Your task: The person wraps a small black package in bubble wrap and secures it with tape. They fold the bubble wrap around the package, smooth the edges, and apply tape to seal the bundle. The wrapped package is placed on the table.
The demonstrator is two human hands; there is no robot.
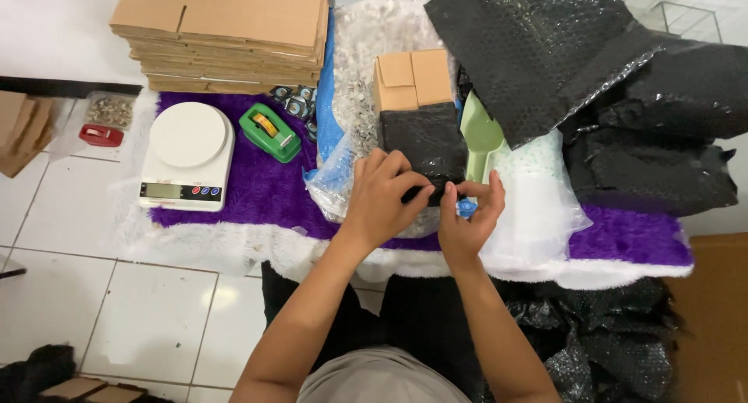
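Floor tiles (pixel 148 309), white and glossy, carry everything we work on here. Over them we see a purple fluffy rug (pixel 257 189) with a white fringe, spread wide beneath our arms. Sheets of black bubble wrap (pixel 545 52) lie heaped across the upper right, and more of it sits crumpled by our right knee. A stack of flattened cardboard boxes (pixel 226 37) rests at the rug's far left edge. In front of that stack stands a white kitchen scale (pixel 187 154), and just beside it a green tape dispenser (pixel 270 132). A clear plastic bag (pixel 538 208) with pale filling lies under our right wrist.

Near the middle we have a small cardboard box (pixel 413 80), its near half covered in black bubble wrap. A pale green plastic scoop (pixel 481 138) lies just to the right of it, touching the wrap.

Our left hand (pixel 382 193) lies on the near end of the wrapped box, fingers curled and pressing down on the black wrap. Our right hand (pixel 470 212) meets it there, thumb and forefinger pinched together on the wrap's edge; we cannot tell whether anything small sits between them.
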